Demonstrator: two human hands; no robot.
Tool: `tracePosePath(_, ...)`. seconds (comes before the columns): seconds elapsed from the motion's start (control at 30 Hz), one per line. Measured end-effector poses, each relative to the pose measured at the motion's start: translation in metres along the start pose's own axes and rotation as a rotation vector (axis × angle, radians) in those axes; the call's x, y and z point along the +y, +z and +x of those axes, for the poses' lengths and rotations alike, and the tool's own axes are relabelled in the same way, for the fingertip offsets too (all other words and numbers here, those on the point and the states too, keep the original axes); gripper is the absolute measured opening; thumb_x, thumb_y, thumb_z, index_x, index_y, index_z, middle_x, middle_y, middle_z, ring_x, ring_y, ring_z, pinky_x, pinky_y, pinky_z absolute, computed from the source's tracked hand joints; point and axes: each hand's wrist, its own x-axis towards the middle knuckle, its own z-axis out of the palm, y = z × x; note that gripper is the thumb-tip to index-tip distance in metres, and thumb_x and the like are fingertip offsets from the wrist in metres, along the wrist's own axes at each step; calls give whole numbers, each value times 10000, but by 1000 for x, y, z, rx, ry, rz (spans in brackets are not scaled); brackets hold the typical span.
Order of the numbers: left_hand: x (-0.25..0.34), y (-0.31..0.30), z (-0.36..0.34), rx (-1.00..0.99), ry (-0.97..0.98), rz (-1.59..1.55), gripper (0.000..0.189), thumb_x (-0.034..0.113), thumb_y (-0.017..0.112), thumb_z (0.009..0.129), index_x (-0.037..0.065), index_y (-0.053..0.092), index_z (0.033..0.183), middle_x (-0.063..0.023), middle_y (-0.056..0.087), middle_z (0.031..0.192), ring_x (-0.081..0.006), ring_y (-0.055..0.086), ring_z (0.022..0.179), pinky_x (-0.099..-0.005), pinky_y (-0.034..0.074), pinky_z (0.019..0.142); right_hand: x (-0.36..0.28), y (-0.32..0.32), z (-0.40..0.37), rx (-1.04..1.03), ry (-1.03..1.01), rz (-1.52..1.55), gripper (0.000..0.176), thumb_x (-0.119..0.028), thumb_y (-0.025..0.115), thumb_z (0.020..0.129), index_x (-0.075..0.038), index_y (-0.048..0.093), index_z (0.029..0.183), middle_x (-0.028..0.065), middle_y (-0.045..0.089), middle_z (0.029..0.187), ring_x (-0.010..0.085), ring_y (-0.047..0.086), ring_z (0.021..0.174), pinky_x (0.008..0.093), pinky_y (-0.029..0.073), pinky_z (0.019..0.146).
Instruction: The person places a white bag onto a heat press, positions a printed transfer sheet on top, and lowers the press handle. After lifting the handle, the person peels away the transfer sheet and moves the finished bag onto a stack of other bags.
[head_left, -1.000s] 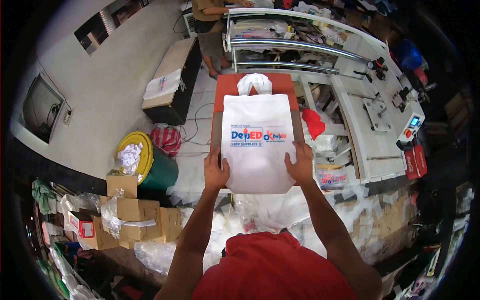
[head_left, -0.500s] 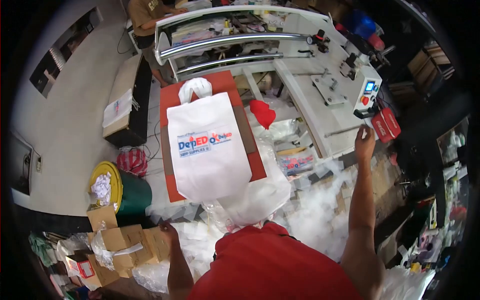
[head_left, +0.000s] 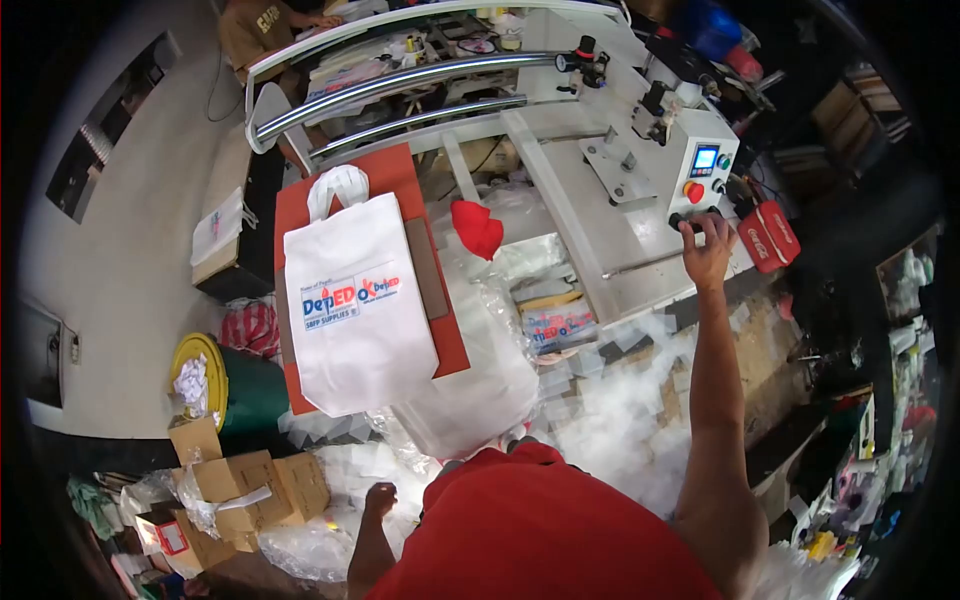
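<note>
My right hand [head_left: 708, 246] reaches out to the white control box [head_left: 698, 160] of the press, its fingers curled over a black handle [head_left: 684, 217] at the box's lower edge. A small screen, a red knob and other knobs sit on the box's face. My left hand [head_left: 380, 498] hangs low beside my red shirt, fingers curled in, with nothing visible in it. On the red-brown press bed [head_left: 450, 357] lies a white cloth bag [head_left: 362, 340], flat, its handles at the far end and a blue and red "DepED" print on its front.
Chrome rails [head_left: 410, 86] cross behind the bed. A red cloth [head_left: 477, 230] lies right of it. A green bin [head_left: 262, 390] and cardboard boxes [head_left: 245, 490] stand left. A red Coca-Cola box [head_left: 768, 237] is beside the controls. Another person [head_left: 262, 35] stands behind the rails.
My right hand has moved forward onto the black handle of the control box. My left hand has shifted down, closer to my body. The view has turned, so the press appears farther left.
</note>
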Motion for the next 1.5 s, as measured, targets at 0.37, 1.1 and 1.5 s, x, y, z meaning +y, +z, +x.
tracePosePath(0.37, 92, 5, -7, 237, 111, -359, 155, 148, 624, 833, 33, 652, 934, -67, 674, 853, -188, 690, 694, -305, 576, 630, -4, -2, 0, 104, 30, 99, 226, -279, 786, 790, -133, 687, 930, 63, 585, 1033, 323, 467, 1068, 435, 376, 934)
tracePosePath(1.1, 377, -77, -128, 487, 792, 372, 280, 239, 713, 811, 56, 643, 1009, -156, 673, 934, -290, 659, 881, -408, 527, 783, 5, 0, -2, 83, -44, 120, 221, -235, 776, 810, -136, 697, 992, 58, 626, 1031, 275, 543, 1043, 411, 361, 949)
tracePosePath(1.5, 356, -94, -57, 607, 571, 590, 755, 423, 850, 624, 92, 552, 1234, -199, 492, 1314, -376, 436, 1269, -514, 362, 1041, 25, 5, 8, 51, -160, 105, 264, -264, 759, 822, -70, 633, 949, 111, 594, 1069, 347, 498, 1107, 486, 392, 928)
